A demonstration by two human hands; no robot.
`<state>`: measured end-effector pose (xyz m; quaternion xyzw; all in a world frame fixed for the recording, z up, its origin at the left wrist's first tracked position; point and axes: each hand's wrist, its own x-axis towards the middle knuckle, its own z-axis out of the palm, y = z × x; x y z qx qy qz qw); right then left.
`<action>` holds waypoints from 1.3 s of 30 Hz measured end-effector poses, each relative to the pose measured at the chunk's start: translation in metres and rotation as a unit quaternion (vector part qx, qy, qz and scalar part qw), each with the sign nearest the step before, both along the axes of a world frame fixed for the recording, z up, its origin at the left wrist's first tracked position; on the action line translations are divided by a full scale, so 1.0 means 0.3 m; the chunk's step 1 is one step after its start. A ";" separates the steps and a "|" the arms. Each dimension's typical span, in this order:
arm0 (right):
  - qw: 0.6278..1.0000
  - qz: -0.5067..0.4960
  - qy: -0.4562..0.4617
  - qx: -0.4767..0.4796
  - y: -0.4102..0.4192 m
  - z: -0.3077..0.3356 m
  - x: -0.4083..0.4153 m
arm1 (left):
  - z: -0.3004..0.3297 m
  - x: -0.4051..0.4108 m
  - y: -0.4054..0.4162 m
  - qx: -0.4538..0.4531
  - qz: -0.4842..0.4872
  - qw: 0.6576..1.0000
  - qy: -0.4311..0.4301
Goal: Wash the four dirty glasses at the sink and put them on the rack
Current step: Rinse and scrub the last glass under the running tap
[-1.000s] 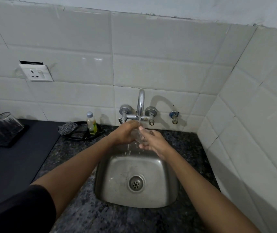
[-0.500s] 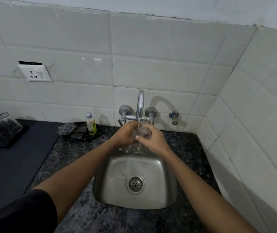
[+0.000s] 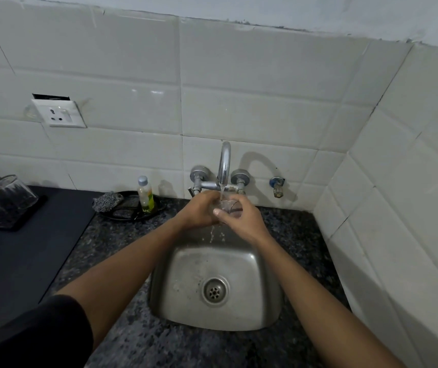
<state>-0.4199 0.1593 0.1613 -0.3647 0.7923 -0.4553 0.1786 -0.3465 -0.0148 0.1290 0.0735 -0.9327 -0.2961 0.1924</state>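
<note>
So both sets of fingers [image 3: 219, 213] wrap one glass [image 3: 228, 205] under the running tap [image 3: 224, 166] at the far sink [image 3: 214, 288] edge, left hand [image 3: 199, 212] and right hand [image 3: 241, 216] gripping, while at least two upturned glasses [image 3: 8, 192] sit on the rack [image 3: 30, 211] far left, so probably past halfway.

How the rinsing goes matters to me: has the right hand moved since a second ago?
Yes, slightly: the right hand has shifted up and left toward the tap, wrapping round the glass.
</note>
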 end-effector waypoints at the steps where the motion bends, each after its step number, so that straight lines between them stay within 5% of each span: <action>1: 0.999 -0.017 -0.048 0.016 0.001 0.005 0.000 | -0.001 -0.002 0.003 -0.002 0.003 1.000 0.008; 5: 0.999 -0.005 0.046 0.011 -0.006 0.005 -0.003 | -0.010 -0.003 0.028 0.086 0.033 0.996 -0.010; 8: 0.995 0.022 0.093 0.017 -0.010 0.013 -0.013 | 0.000 0.010 0.035 0.264 0.044 0.959 -0.090; 12: 0.992 0.043 0.112 0.043 0.000 0.008 -0.027 | -0.014 0.048 0.012 0.615 -0.049 0.779 -0.114; 15: 0.990 0.051 0.123 0.055 -0.001 0.011 -0.027 | -0.024 0.062 -0.003 0.723 -0.034 0.683 -0.096; 21: 0.974 0.086 0.194 0.080 -0.022 0.004 0.008 | -0.053 -0.009 0.021 0.708 0.040 0.698 -0.093; 26: 0.890 0.076 0.448 -0.028 -0.025 -0.005 -0.013 | -0.054 -0.033 0.057 0.787 0.062 0.613 0.020; 31: 0.965 0.067 0.232 0.106 -0.075 0.027 -0.013 | -0.074 -0.045 0.079 0.756 0.086 0.649 0.019; 35: 0.984 0.074 -0.047 0.156 -0.126 0.083 -0.032 | -0.092 -0.042 0.082 0.776 0.079 0.625 0.022; 39: 0.936 0.216 0.162 0.225 -0.123 0.094 -0.057 | -0.082 -0.037 0.039 0.764 0.115 0.633 -0.052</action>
